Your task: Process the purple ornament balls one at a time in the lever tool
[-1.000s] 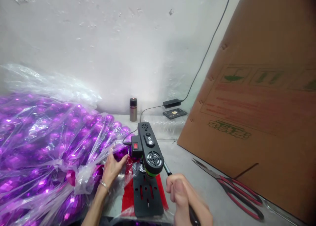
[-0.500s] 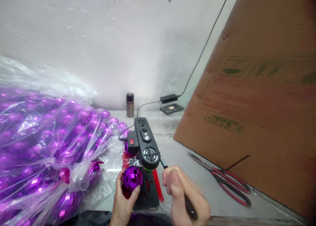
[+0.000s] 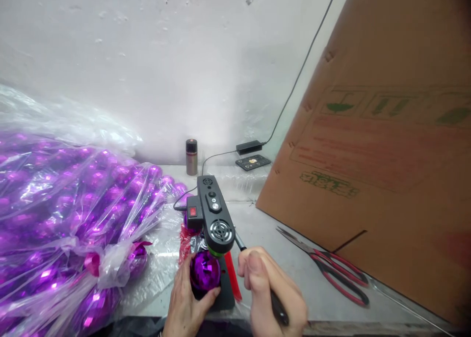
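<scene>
Purple faceted ball [image 3: 206, 272] at near end of black machine [image 3: 213, 207]; my left hand [image 3: 191, 295] cups it snugly, right hand [image 3: 270, 288] wrapped round handle [image 3: 278, 310]. Positioning, I judge; next calls for steady alignment.

Lighting bright, diffuse. Far wall [image 3: 158, 67] blown pale mid, greyer twd R. Hard glare specks on L plastic bag [image 3: 114, 264] + held ball [image 3: 205, 272]. R box [image 3: 368, 141] dimmer, print smeary; far-R corner v. dark, edges stretched.
</scene>
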A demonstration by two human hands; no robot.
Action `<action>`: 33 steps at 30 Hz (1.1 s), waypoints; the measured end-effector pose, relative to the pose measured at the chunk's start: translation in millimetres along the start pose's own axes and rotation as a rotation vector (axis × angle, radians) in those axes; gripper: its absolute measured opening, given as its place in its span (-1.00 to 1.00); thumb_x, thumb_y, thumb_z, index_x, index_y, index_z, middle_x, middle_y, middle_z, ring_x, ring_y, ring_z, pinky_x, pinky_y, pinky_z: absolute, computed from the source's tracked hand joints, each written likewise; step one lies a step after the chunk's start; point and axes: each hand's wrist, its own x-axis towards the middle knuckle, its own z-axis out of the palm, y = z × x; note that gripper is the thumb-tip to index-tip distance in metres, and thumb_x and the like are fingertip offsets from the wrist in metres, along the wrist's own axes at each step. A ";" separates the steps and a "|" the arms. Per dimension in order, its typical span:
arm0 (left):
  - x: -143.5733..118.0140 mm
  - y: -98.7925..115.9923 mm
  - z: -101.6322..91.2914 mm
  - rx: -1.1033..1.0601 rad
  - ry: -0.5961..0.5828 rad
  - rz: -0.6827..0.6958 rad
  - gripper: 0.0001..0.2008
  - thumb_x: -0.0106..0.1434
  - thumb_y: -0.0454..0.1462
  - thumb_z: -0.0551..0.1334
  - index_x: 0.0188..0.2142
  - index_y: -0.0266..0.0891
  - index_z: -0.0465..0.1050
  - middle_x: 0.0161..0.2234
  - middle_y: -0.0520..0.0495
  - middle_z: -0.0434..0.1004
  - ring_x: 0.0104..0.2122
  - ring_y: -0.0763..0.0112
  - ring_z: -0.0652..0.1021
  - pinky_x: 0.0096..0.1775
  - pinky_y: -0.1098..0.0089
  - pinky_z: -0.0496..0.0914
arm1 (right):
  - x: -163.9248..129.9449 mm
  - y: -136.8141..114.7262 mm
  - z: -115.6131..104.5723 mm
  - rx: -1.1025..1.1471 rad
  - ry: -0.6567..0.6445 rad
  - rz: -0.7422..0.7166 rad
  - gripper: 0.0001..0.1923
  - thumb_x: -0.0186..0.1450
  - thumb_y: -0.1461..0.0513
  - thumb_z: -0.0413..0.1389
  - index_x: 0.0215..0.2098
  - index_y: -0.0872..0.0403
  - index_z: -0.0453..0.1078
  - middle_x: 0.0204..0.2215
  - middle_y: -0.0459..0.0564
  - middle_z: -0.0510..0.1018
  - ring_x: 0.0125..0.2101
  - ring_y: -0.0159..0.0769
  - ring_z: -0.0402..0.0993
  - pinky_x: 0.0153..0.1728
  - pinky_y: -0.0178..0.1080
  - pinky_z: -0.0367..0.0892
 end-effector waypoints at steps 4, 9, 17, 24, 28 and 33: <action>3.9 14.5 1.2 0.003 -0.037 0.049 -0.22 0.12 -0.09 0.55 0.30 -0.19 0.47 0.27 -0.40 0.61 0.32 -0.34 0.56 0.37 -0.28 0.40 | 0.2 0.3 -0.5 -0.004 -0.009 -0.014 -0.60 0.62 0.36 -0.01 -0.41 0.02 0.26 -0.49 -0.17 0.27 -0.48 -0.43 0.25 -0.41 -0.24 0.13; 8.3 24.3 16.3 -0.029 0.037 0.040 -0.26 0.10 -0.07 0.53 0.24 -0.24 0.49 0.24 -0.45 0.62 0.29 -0.41 0.56 0.34 -0.38 0.38 | -0.5 -0.3 0.1 -0.011 -0.003 -0.004 -0.61 0.62 0.36 -0.02 -0.39 0.02 0.29 -0.48 -0.16 0.28 -0.47 -0.43 0.26 -0.41 -0.23 0.14; 10.5 31.2 3.1 -0.038 -0.137 0.029 -0.23 0.06 -0.13 0.50 0.28 -0.20 0.46 0.26 -0.39 0.58 0.30 -0.33 0.54 0.37 -0.31 0.36 | -1.7 -0.1 1.3 -0.010 0.019 0.013 -0.62 0.63 0.32 0.02 -0.40 0.02 0.28 -0.48 -0.16 0.31 -0.49 -0.43 0.26 -0.41 -0.24 0.15; 14.0 25.4 17.7 -0.111 -0.058 0.004 -0.18 -0.01 -0.14 0.56 0.26 -0.17 0.47 0.24 -0.30 0.60 0.29 -0.25 0.54 0.37 -0.22 0.38 | -0.8 1.4 -0.9 -0.027 0.002 -0.019 -0.61 0.64 0.31 -0.01 -0.39 0.02 0.29 -0.49 -0.15 0.33 -0.49 -0.42 0.30 -0.42 -0.26 0.19; 13.2 15.7 23.1 -0.103 -0.022 0.031 -0.23 0.04 -0.07 0.56 0.23 -0.19 0.50 0.17 -0.30 0.66 0.21 -0.23 0.61 0.30 -0.20 0.45 | -1.5 -0.4 -0.9 -0.055 0.008 -0.007 -0.61 0.64 0.32 -0.02 -0.39 0.01 0.28 -0.49 -0.17 0.33 -0.49 -0.44 0.29 -0.42 -0.29 0.20; 12.5 16.4 24.9 -0.107 -0.004 0.024 -0.26 0.02 -0.08 0.52 0.20 -0.18 0.50 0.13 -0.28 0.69 0.17 -0.21 0.65 0.26 -0.15 0.49 | -3.5 -1.3 -0.7 -0.068 0.018 -0.019 -0.61 0.64 0.33 -0.02 -0.40 0.02 0.27 -0.50 -0.15 0.33 -0.50 -0.44 0.28 -0.44 -0.27 0.18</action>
